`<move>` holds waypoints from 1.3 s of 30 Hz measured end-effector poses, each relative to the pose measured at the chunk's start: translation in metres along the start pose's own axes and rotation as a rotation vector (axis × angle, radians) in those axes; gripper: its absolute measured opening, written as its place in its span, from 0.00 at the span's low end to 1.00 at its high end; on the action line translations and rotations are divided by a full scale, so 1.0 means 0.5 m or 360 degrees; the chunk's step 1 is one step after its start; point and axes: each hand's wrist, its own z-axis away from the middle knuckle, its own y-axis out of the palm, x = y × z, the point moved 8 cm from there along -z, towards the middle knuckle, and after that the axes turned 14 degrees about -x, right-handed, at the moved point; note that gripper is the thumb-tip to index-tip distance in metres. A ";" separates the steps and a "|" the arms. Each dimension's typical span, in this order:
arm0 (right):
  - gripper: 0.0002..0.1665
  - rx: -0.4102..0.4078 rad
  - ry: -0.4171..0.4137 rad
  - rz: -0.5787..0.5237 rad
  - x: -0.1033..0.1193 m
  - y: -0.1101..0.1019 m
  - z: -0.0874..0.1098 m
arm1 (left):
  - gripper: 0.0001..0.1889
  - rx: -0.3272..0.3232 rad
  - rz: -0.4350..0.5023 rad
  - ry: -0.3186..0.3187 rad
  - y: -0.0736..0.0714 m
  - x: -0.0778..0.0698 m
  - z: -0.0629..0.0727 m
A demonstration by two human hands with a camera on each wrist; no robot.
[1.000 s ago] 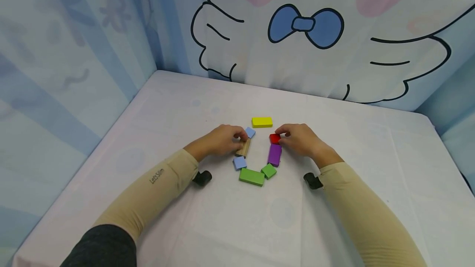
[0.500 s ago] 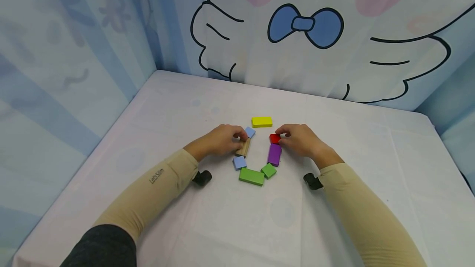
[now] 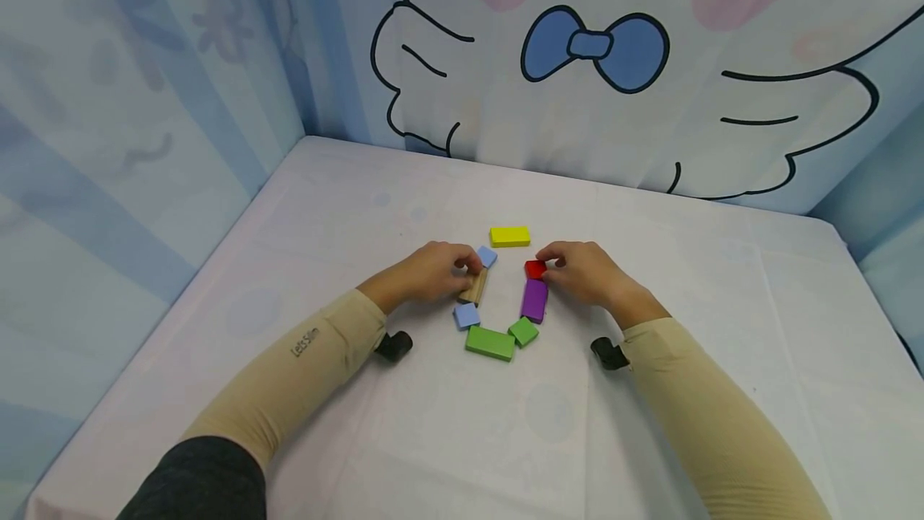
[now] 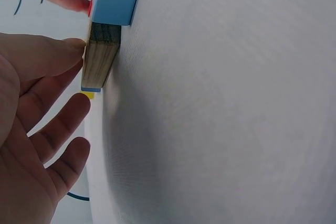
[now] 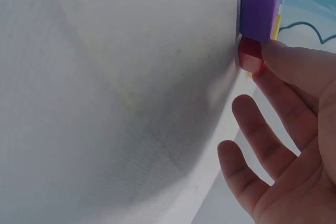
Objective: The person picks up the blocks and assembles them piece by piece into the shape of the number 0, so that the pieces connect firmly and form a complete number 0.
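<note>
My left hand (image 3: 438, 270) has its thumb and index finger on a plain wooden block (image 3: 476, 289); in the left wrist view the thumb tip lies at the edge of the wooden block (image 4: 100, 59), other fingers spread apart. Light blue blocks stand at either end of it, one far (image 3: 487, 256) and one near (image 3: 466, 316). With thumb and index finger my right hand (image 3: 586, 271) pinches a small red block (image 3: 535, 270), which sits against the end of a purple block (image 3: 534, 300). The right wrist view shows the red block (image 5: 251, 56) under the thumb tip.
A yellow block (image 3: 509, 237) lies beyond both hands. Nearer lie a long green block (image 3: 490, 343) and a small green block (image 3: 523, 331), rounding out a loose ring on the white tablecloth (image 3: 462, 440). A printed curtain (image 3: 577, 119) hangs behind the table.
</note>
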 end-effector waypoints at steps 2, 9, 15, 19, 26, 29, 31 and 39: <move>0.21 -0.0007 0.0003 -0.0002 -0.001 -0.001 0.000 | 0.11 -0.0003 -0.0002 -0.0001 0.000 -0.001 0.000; 0.24 -0.0024 0.0027 -0.0022 -0.008 -0.005 0.000 | 0.11 -0.0001 -0.0011 -0.0015 -0.001 -0.001 -0.001; 0.24 -0.0043 0.0015 -0.0037 -0.005 -0.013 0.003 | 0.11 -0.0002 -0.0018 -0.0014 -0.003 -0.004 0.000; 0.24 -0.0059 0.0032 -0.0051 -0.007 -0.016 0.003 | 0.11 -0.0002 -0.0019 -0.0002 -0.002 -0.004 0.000; 0.23 -0.0125 0.0016 -0.0066 -0.009 -0.029 -0.001 | 0.11 -0.0001 -0.0011 -0.0018 -0.002 -0.004 0.001; 0.23 -0.0132 0.0000 -0.0057 -0.007 -0.032 -0.005 | 0.11 -0.0008 -0.0017 -0.0005 -0.002 -0.006 0.002; 0.23 -0.0134 0.0002 -0.0054 -0.007 -0.034 -0.008 | 0.11 -0.0011 -0.0024 0.0008 -0.002 -0.006 0.002; 0.25 -0.0127 0.0047 -0.0073 -0.007 -0.037 -0.022 | 0.11 -0.0015 -0.0034 0.0037 -0.001 -0.008 0.003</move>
